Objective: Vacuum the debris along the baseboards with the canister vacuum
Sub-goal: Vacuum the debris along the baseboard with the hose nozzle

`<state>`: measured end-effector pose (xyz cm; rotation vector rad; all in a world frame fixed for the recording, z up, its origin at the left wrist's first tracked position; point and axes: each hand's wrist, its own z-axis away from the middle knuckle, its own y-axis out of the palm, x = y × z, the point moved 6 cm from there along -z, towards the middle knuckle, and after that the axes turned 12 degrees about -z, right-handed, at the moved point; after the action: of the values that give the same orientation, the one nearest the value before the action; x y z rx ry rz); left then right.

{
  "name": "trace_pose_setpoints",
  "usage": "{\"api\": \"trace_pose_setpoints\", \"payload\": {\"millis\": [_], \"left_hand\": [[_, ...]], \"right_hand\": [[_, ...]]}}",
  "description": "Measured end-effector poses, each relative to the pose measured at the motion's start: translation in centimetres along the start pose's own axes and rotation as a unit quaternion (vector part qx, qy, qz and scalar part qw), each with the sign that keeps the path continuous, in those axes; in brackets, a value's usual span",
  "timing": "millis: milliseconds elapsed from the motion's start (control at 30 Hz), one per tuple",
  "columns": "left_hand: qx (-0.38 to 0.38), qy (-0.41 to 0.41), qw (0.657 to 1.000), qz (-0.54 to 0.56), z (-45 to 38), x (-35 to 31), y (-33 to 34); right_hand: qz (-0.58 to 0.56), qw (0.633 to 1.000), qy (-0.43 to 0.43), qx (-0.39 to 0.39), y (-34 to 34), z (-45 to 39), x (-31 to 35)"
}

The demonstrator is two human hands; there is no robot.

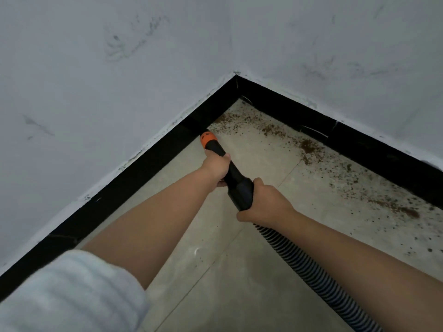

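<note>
Vacuum nozzle at the left baseboard, near the corner

The nozzle [208,139] tip meets the left baseboard [134,168] just short of the corner; the left hand [217,167] grips the tube behind it, the right hand [262,202] farther back, where the hose [309,269] trails toward the lower right. Debris [309,147] lies on the floor [215,271] along the right baseboard [359,142], right of the nozzle.

A bare room corner indoors — scuffed white walls [119,68], black baseboard [143,164], tiled floor [215,271].
</note>
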<state>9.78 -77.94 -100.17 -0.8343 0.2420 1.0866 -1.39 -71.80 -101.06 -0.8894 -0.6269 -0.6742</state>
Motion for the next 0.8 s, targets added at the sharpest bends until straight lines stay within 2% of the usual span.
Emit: {"api": "trace_pose_setpoints", "payload": {"millis": [233, 400, 800], "left_hand": [[0.013, 0.055, 0.997, -0.045, -1.2, -1.5, 0.5], [0.04, 0.078, 0.995, -0.04, -2.2, -1.8, 1.3], [0.05, 0.114, 0.992, -0.024, -3.9, -3.0, 1.1]], "right_hand": [[-0.004, 0.998, 0.052, -0.043, -0.6, -0.5, 0.0], [0.039, 0.994, 0.079, -0.068, -1.2, -0.8, 0.0], [0.024, 0.992, 0.073, -0.096, -1.4, -2.5, 0.2]]}}
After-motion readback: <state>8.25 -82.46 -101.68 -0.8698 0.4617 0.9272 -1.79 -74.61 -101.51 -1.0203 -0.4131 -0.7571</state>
